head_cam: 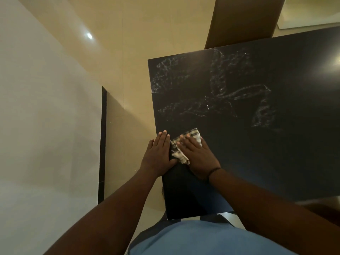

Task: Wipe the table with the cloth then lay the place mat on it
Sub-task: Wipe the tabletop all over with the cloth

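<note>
- Both hands are down on the dark worktop (239, 162), close to its left edge, side by side and nearly touching.
- The right hand (197, 156) lies flat on the checked cloth (192, 136), fingers spread and pressing down on it, not curled around it; its grip is apart, palm on the fabric.
- One cloth only, black-and-white check with a frayed pale hem poking out from under the palm toward the left hand.
- The left hand (158, 156) rests flat on the worktop's left rim just beside the cloth, fingers together and straight, holding nothing.
- A thin dark band (214, 171) circles the right wrist.
- Pale streaky smears (219, 85) spread over the far half of the worktop, well apart from the cloth; the near half looks plain and dark.
- Beyond the far edge stands one brown chair back (237, 21), touching the worktop's line in this view.
- Glossy beige floor (128, 52) lies to the left, a white wall (46, 107) beyond it.
- Nothing sits between the cloth and the smears.
- A blue shirt (193, 238) fills the bottom.
</note>
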